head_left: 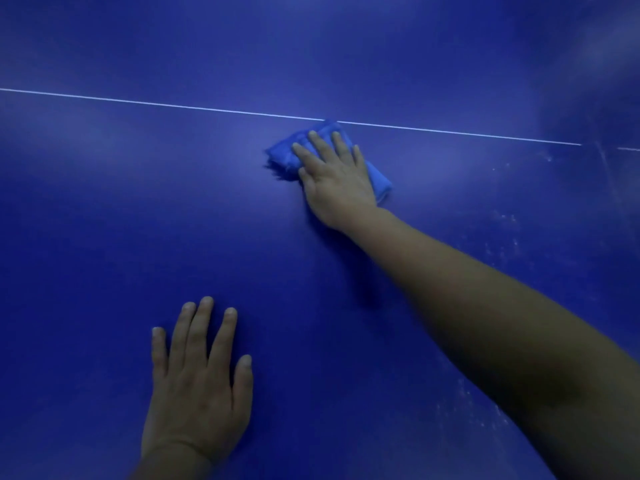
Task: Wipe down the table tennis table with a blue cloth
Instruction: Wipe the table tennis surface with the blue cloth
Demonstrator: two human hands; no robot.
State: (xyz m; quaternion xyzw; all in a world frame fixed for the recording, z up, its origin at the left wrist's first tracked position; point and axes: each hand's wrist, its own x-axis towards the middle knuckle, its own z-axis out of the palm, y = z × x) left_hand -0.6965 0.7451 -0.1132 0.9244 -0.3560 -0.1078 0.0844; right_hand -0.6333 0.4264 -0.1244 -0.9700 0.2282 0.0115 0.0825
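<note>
The dark blue table tennis table [138,220] fills the whole view. A folded blue cloth [282,152] lies on it just below the thin white centre line [156,105]. My right hand [334,174] presses flat on the cloth with straight, spread fingers, the arm stretched out from the lower right. Most of the cloth is hidden under that hand; its edges show at the left and right. My left hand [199,382] rests flat on the bare table surface near the bottom, fingers spread, holding nothing.
Pale dusty smears and specks [502,237] mark the table's right side. A short white line segment [628,149] shows at the far right edge.
</note>
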